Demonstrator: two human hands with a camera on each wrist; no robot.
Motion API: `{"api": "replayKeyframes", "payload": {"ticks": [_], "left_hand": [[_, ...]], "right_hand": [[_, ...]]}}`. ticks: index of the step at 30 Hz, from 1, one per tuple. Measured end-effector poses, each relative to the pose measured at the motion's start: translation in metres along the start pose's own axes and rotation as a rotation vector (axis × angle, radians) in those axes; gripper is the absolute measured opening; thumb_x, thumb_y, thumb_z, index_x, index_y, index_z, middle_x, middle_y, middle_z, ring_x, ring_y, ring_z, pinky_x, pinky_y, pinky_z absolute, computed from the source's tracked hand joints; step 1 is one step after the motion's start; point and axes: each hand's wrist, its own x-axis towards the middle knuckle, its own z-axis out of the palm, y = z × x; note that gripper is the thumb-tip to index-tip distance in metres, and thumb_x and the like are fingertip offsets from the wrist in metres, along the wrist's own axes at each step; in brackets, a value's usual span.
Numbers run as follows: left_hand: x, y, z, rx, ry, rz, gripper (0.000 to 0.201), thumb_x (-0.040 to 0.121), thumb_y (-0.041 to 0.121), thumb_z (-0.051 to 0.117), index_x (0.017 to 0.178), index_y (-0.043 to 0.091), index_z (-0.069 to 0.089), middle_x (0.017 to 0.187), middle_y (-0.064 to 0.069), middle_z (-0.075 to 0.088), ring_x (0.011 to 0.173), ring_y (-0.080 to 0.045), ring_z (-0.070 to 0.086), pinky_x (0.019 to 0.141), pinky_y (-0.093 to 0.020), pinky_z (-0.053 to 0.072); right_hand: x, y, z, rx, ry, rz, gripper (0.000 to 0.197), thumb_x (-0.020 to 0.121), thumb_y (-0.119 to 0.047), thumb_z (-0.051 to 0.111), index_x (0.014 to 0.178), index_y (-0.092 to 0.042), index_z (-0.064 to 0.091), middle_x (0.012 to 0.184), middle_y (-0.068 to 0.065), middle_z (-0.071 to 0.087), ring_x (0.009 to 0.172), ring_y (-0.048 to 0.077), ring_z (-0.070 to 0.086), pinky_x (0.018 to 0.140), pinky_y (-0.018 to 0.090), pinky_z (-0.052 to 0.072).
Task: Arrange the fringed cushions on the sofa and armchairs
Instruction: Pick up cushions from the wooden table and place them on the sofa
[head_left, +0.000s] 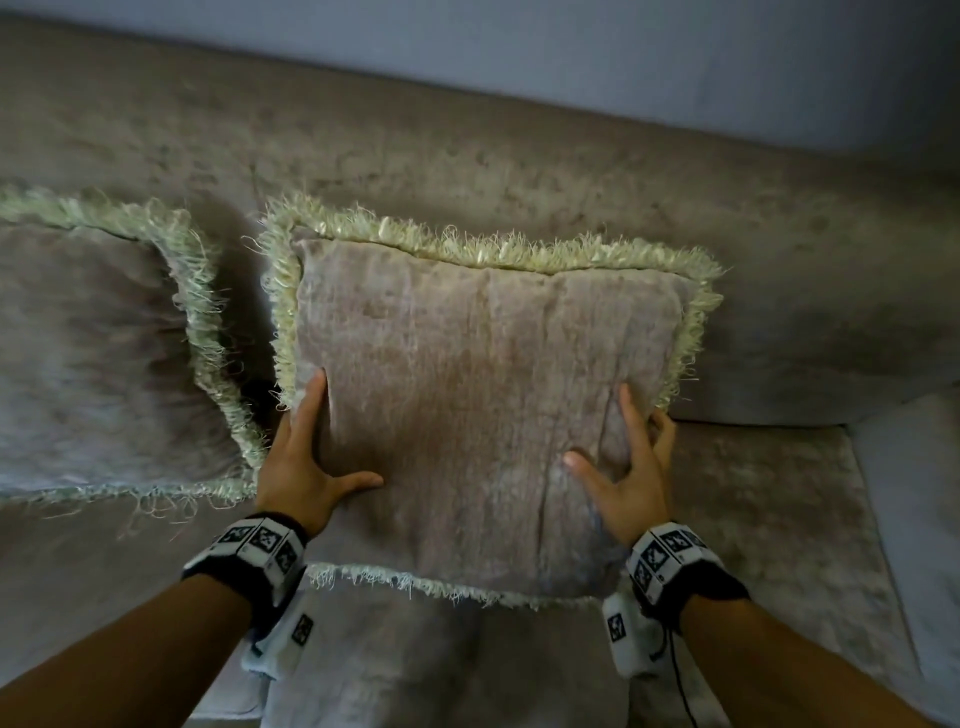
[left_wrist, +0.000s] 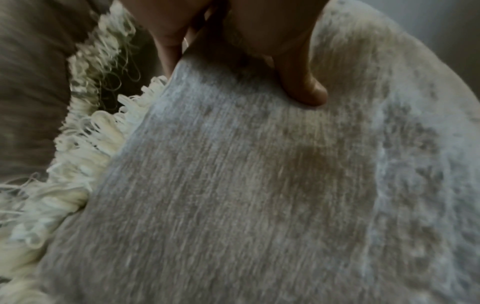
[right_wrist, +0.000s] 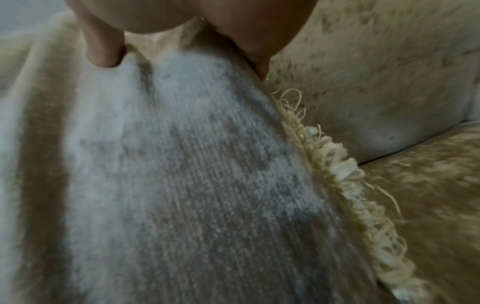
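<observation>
A taupe velvet cushion (head_left: 483, 389) with cream fringe stands on the sofa seat (head_left: 779, 519) and leans against the backrest (head_left: 519, 171). My left hand (head_left: 324, 452) grips its lower left side, the thumb (left_wrist: 303, 88) pressed on the front face and the fingers (left_wrist: 168, 57) going round the fringed edge. My right hand (head_left: 618, 452) grips the lower right side the same way, thumb (right_wrist: 103, 53) on the face and fingers (right_wrist: 259, 57) curled round the edge. A second fringed cushion (head_left: 93, 353) leans on the backrest just to the left, its fringe nearly touching the first.
The sofa's right armrest (head_left: 914, 493) rises at the far right, with bare seat between it and the held cushion. A pale wall (head_left: 623, 52) runs behind the backrest. A lighter cloth (head_left: 441, 665) covers the seat's front edge below the cushion.
</observation>
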Motion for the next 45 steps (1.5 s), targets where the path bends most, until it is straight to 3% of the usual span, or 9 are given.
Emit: {"api": "replayKeyframes", "payload": {"ticks": [2,7,15,19,22,24,29,36,45], "left_hand": [[0.016,-0.013,0.013,0.016,0.012,-0.034,0.136,0.047,0.034,0.096,0.152,0.048,0.01,0.155,-0.005,0.035,0.136,-0.031,0.041,0.107,-0.049,0.041],[0.042,-0.035,0.043,0.036,-0.018,-0.135,0.138,0.046,0.031,0.097,0.149,0.055,0.007,0.147,-0.01,0.037,0.131,-0.035,0.043,0.104,-0.056,0.042],[0.063,-0.037,0.078,0.117,-0.041,-0.215,0.14,0.054,0.021,0.095,0.151,0.045,-0.003,0.145,-0.025,0.026,0.128,-0.05,0.038,0.103,-0.065,0.038],[0.055,-0.026,0.07,0.234,-0.017,-0.14,0.131,0.055,0.025,0.095,0.154,0.027,0.009,0.141,-0.033,0.024,0.125,-0.054,0.034,0.1,-0.066,0.038],[0.048,0.007,0.06,0.392,0.127,-0.033,0.085,0.066,0.017,0.084,0.138,0.011,0.038,0.142,-0.033,0.026,0.126,-0.053,0.029,0.099,-0.067,0.035],[0.046,0.039,0.052,0.412,0.159,0.008,0.062,0.071,0.015,0.078,0.125,0.01,0.05,0.142,-0.027,0.028,0.125,-0.05,0.029,0.099,-0.067,0.034],[0.035,0.129,0.045,0.472,-0.034,0.273,0.036,0.08,0.025,0.072,0.114,0.016,0.064,0.134,-0.015,0.043,0.119,-0.042,0.041,0.098,-0.059,0.039],[-0.062,0.281,0.074,0.524,-0.409,0.727,0.036,0.089,0.033,0.064,0.123,0.019,0.062,0.13,-0.011,0.055,0.111,-0.037,0.055,0.088,-0.048,0.05],[-0.353,0.446,0.147,0.482,-0.703,1.312,0.039,0.086,0.033,0.07,0.122,0.021,0.064,0.127,-0.013,0.058,0.108,-0.039,0.06,0.088,-0.045,0.049]], "right_hand": [[0.02,0.009,0.016,-0.028,-0.023,0.006,0.096,0.074,-0.029,0.085,0.135,-0.065,0.02,0.155,-0.009,0.008,0.138,0.008,0.018,0.113,0.038,0.03],[0.054,0.035,0.046,-0.157,-0.092,0.087,0.103,0.074,-0.041,0.082,0.144,-0.062,0.01,0.158,-0.011,-0.008,0.149,0.03,0.013,0.111,0.054,0.037],[0.073,0.052,0.059,-0.246,-0.174,0.11,0.106,0.077,-0.054,0.076,0.149,-0.059,-0.003,0.162,0.001,-0.02,0.15,0.036,0.012,0.106,0.052,0.043],[0.067,0.046,0.04,-0.336,-0.246,0.096,0.098,0.084,-0.054,0.068,0.153,-0.05,-0.003,0.164,0.009,0.0,0.148,0.031,0.017,0.107,0.051,0.042],[0.059,0.039,0.019,-0.421,-0.274,0.082,0.088,0.086,-0.049,0.066,0.155,-0.041,0.013,0.151,0.008,0.035,0.134,0.026,0.038,0.103,0.046,0.044],[0.054,0.029,0.002,-0.489,-0.34,0.124,0.077,0.088,-0.049,0.064,0.154,-0.03,0.028,0.149,0.01,0.04,0.136,0.03,0.039,0.108,0.044,0.04],[0.032,-0.019,-0.068,-0.558,-0.404,0.118,0.067,0.092,-0.046,0.06,0.149,-0.016,0.039,0.143,0.016,0.048,0.133,0.034,0.044,0.11,0.043,0.038],[-0.095,-0.054,-0.21,-0.592,-0.158,0.087,0.066,0.092,-0.045,0.062,0.145,-0.011,0.044,0.137,0.014,0.057,0.124,0.031,0.055,0.103,0.038,0.043],[-0.426,-0.013,-0.392,-0.618,0.241,0.425,0.065,0.092,-0.047,0.062,0.147,-0.017,0.043,0.137,0.008,0.058,0.126,0.028,0.054,0.102,0.038,0.045]]}}
